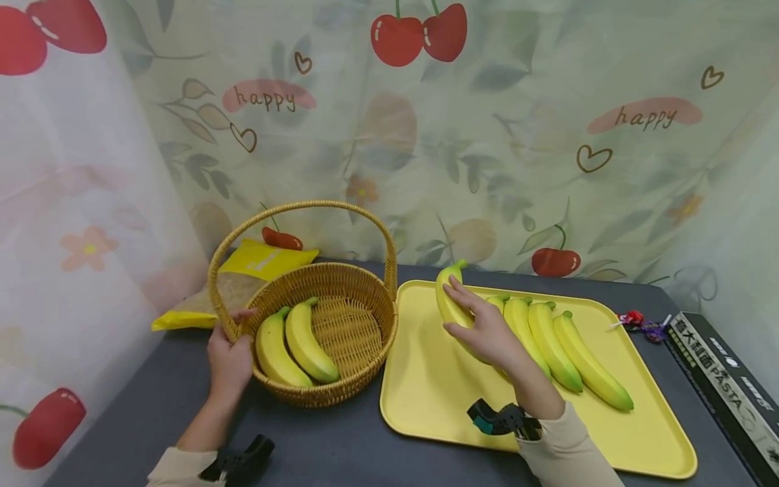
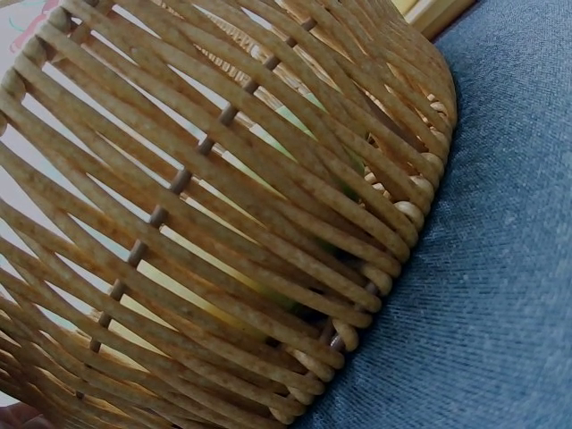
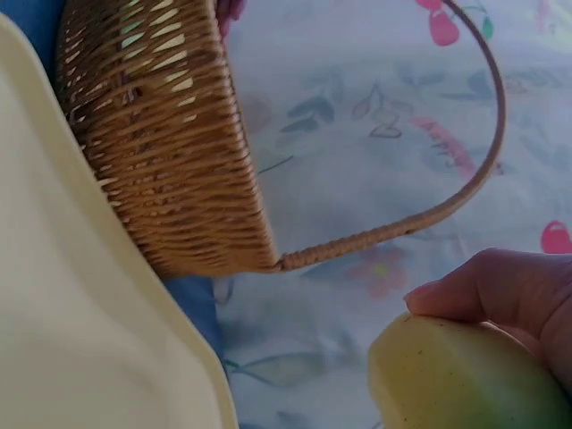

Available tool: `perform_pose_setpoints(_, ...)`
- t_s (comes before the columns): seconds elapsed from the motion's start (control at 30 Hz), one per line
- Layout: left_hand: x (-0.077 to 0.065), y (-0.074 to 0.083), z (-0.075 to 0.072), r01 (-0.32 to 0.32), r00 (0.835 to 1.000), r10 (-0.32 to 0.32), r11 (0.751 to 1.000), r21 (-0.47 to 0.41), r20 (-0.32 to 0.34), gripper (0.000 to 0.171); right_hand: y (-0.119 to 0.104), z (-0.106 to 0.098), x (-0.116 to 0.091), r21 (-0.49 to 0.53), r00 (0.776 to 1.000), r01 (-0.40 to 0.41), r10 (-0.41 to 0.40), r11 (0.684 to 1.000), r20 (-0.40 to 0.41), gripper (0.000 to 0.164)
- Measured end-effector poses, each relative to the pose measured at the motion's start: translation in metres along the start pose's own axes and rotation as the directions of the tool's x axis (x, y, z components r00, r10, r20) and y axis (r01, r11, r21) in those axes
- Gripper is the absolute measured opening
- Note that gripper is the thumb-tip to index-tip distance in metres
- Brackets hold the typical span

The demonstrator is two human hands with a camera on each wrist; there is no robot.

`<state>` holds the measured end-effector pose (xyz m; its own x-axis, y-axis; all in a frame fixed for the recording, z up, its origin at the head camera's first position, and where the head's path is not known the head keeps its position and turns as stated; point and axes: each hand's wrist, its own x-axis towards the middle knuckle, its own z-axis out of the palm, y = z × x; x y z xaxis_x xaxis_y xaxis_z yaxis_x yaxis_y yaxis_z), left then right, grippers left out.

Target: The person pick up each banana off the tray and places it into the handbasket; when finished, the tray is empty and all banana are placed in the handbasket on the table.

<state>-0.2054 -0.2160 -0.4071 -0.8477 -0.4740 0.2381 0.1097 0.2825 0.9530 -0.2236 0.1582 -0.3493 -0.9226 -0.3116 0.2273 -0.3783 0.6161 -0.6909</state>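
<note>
Over the yellow tray [image 1: 438,406] in the head view, my right hand [image 1: 487,331] grasps a banana [image 1: 449,297]; my left hand [image 1: 231,355] grips the wicker basket [image 1: 362,331] holding two bananas [image 1: 309,345]. The left wrist view shows the basket's woven wall [image 2: 295,201]; the right wrist view, my thumb [image 3: 456,295] against the banana.

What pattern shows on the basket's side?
The basket has a brown weave with gaps; the left wrist view shows it best.
</note>
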Motion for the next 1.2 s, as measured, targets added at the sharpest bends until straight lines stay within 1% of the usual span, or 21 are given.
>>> perform_pose_setpoints(0.13, 0.000, -0.001, 0.000, -0.005, 1.000, 0.005, 1.000, -0.001, 0.006, 0.040, -0.009, -0.003, -0.005, -0.004, 0.999, 0.036, -0.036, 0.999, 0.020, 0.063)
perform_pose_setpoints(0.37, 0.001, 0.000, -0.001, -0.010, 1.000, 0.010, 1.000, 0.004, 0.000, 0.041, -0.024, -0.009, -0.014, 0.032, 0.993, 0.096, -0.099, 0.995, 0.072, 0.062)
perform_pose_setpoints(0.63, 0.000, 0.000, 0.000, -0.006, 1.000, 0.006, 1.000, 0.007, -0.001, 0.041, -0.037, -0.014, -0.023, 0.054, 0.975, 0.168, -0.174, 0.984, 0.137, 0.061)
perform_pose_setpoints(0.93, -0.001, 0.001, 0.000, -0.015, 1.000, 0.015, 1.000, 0.011, -0.005, 0.041, -0.040, -0.009, -0.025, 0.074, 0.958, 0.203, -0.214, 0.976, 0.193, 0.060)
perform_pose_setpoints(1.07, -0.001, 0.001, 0.000, -0.020, 1.000, 0.021, 1.000, 0.019, -0.005, 0.041, -0.042, -0.007, -0.026, 0.101, 0.948, 0.213, -0.231, 0.972, 0.217, 0.060)
perform_pose_setpoints(1.2, -0.001, 0.001, 0.000, -0.020, 1.000, 0.020, 1.000, 0.008, -0.013, 0.041, -0.046, -0.004, -0.024, 0.120, 0.940, 0.221, -0.244, 0.968, 0.239, 0.060)
